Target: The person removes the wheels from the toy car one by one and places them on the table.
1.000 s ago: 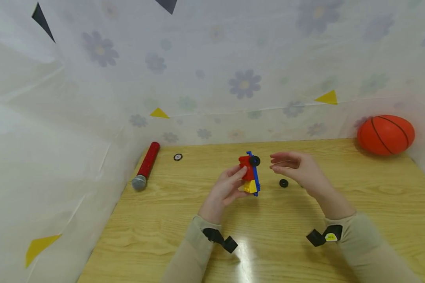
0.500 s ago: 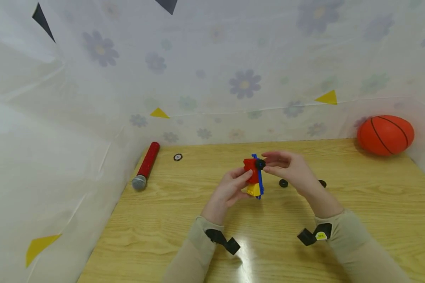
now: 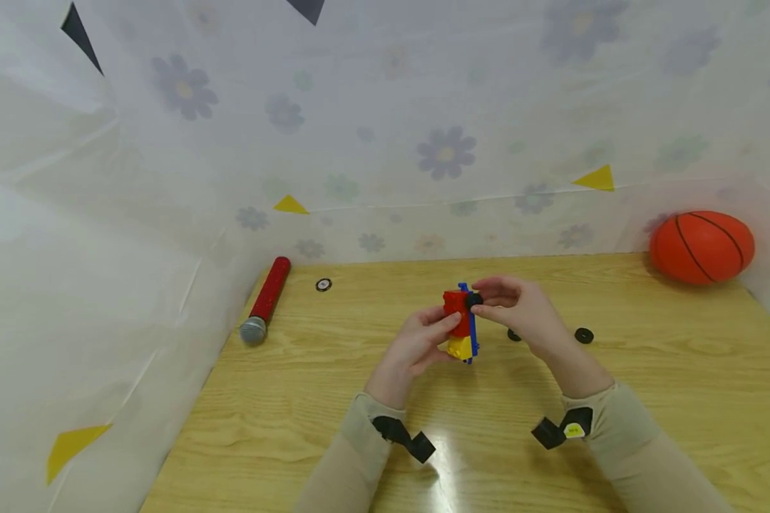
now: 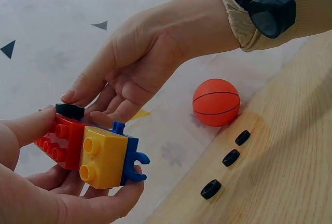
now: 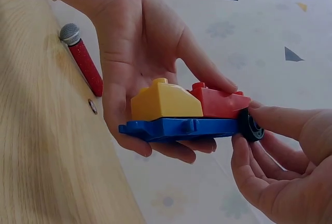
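Note:
My left hand (image 3: 413,345) grips a toy brick car (image 3: 458,320), its thumb on the red block and its fingers under the blue base. In the right wrist view a sloped yellow block (image 5: 166,101) and a red block (image 5: 220,102) sit on the blue base (image 5: 202,129). A black wheel (image 5: 252,125) is at the red end of the base. My right hand (image 3: 522,313) pinches that wheel between thumb and fingers. The left wrist view has the wheel (image 4: 70,111) seen edge-on, against the car's side.
Three loose black wheels, including a near one (image 4: 211,189), lie on the wooden table (image 3: 282,427). An orange ball (image 3: 702,247) rests at the back right. A red microphone (image 3: 269,296) and a small round disc (image 3: 324,285) lie at the left.
My right hand has come left to the car and now pinches its wheel. The left hand has shifted slightly right with the car. A loose wheel at the right has come into sight.

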